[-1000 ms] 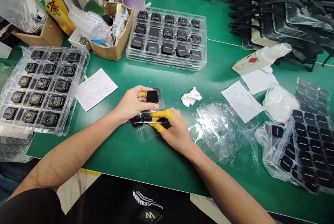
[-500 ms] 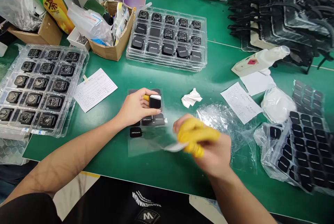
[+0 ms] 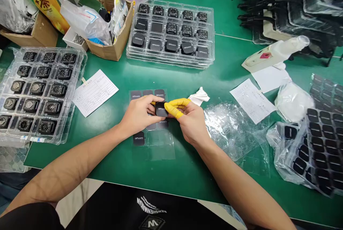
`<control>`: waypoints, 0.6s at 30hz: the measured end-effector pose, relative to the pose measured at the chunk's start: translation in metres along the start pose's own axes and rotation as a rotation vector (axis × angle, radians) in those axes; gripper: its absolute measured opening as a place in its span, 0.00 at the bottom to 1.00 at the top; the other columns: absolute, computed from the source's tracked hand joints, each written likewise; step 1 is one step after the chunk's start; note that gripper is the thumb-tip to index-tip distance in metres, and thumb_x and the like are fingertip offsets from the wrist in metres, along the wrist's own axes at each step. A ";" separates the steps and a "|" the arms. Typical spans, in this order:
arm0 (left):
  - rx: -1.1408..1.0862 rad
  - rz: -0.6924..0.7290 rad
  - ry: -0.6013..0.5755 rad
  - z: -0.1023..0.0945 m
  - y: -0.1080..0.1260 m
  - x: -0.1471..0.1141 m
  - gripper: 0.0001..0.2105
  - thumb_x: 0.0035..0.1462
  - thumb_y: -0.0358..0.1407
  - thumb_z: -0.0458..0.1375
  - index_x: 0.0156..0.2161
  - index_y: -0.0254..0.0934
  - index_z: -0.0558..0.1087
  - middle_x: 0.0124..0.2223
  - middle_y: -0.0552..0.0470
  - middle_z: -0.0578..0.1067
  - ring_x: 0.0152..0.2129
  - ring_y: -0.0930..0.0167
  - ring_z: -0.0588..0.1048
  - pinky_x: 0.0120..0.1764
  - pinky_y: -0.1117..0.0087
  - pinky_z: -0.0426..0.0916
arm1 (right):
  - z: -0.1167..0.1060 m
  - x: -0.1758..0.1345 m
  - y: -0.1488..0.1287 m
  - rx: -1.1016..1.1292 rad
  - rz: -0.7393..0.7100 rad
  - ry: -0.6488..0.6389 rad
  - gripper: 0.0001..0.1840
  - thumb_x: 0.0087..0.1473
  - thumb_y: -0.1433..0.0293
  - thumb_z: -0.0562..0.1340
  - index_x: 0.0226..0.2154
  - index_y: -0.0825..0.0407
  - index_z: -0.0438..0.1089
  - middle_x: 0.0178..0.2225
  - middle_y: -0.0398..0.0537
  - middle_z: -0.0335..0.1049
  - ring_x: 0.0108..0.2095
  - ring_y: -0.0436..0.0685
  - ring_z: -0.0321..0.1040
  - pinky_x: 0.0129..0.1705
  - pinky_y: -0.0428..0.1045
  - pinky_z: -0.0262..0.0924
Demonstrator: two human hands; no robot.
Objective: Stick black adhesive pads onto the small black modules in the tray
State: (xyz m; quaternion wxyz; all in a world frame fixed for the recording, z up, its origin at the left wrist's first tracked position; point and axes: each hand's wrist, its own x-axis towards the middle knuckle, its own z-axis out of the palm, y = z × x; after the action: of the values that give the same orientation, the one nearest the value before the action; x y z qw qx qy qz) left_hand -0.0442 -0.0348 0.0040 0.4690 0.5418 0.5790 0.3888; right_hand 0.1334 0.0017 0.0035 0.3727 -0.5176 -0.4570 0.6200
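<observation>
My left hand (image 3: 137, 114) grips a small square watch body, its face turned up. Over that face lies a black film sticker (image 3: 161, 109) with white lettering. My right hand (image 3: 192, 122), yellow finger cots on its fingers, pinches the sticker at its right edge, against the watch. Whether the film is stuck down all over, I cannot tell. Beneath both hands is a clear sheet (image 3: 160, 149) bearing several more black stickers, one at its lower left; my hands hide part of it. A crumpled white cloth (image 3: 199, 96) lies just beyond my right hand.
Clear trays of watch bodies stand at left (image 3: 70, 114) and stacked at the back (image 3: 171, 62). Boxes of small parts (image 3: 118, 46) are behind. To the right are crumpled plastic film (image 3: 227, 130), paper slips (image 3: 252, 99), a white bottle (image 3: 278, 53) and black sticker sheets (image 3: 323, 144).
My right hand has come in from the right to meet the left hand. The watch face, bare and shiny before, now has the black lettered sticker over it.
</observation>
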 end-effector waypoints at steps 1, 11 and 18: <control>0.003 -0.002 0.002 0.000 0.000 0.000 0.25 0.45 0.33 0.73 0.51 0.39 0.78 0.30 0.56 0.79 0.28 0.71 0.80 0.38 0.71 0.76 | 0.000 0.000 0.000 0.007 -0.001 0.009 0.26 0.36 0.50 0.79 0.30 0.48 0.75 0.30 0.42 0.75 0.32 0.53 0.74 0.36 0.50 0.74; -0.002 -0.010 0.004 0.001 0.001 0.000 0.24 0.46 0.32 0.73 0.50 0.39 0.78 0.30 0.56 0.80 0.28 0.70 0.80 0.38 0.70 0.76 | 0.002 0.001 0.002 -0.024 -0.025 0.021 0.25 0.38 0.49 0.78 0.30 0.48 0.75 0.30 0.43 0.76 0.32 0.54 0.74 0.37 0.52 0.75; -0.004 0.003 0.000 0.001 0.000 0.000 0.24 0.46 0.31 0.72 0.51 0.38 0.78 0.33 0.54 0.81 0.31 0.69 0.82 0.40 0.69 0.77 | 0.003 0.000 0.002 -0.020 -0.017 0.031 0.25 0.38 0.49 0.79 0.30 0.48 0.75 0.30 0.43 0.76 0.31 0.53 0.73 0.36 0.51 0.74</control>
State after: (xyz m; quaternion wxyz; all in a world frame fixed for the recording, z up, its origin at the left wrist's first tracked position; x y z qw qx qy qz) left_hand -0.0436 -0.0350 0.0038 0.4695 0.5416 0.5776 0.3905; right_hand 0.1307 0.0011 0.0020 0.3800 -0.5270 -0.4615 0.6040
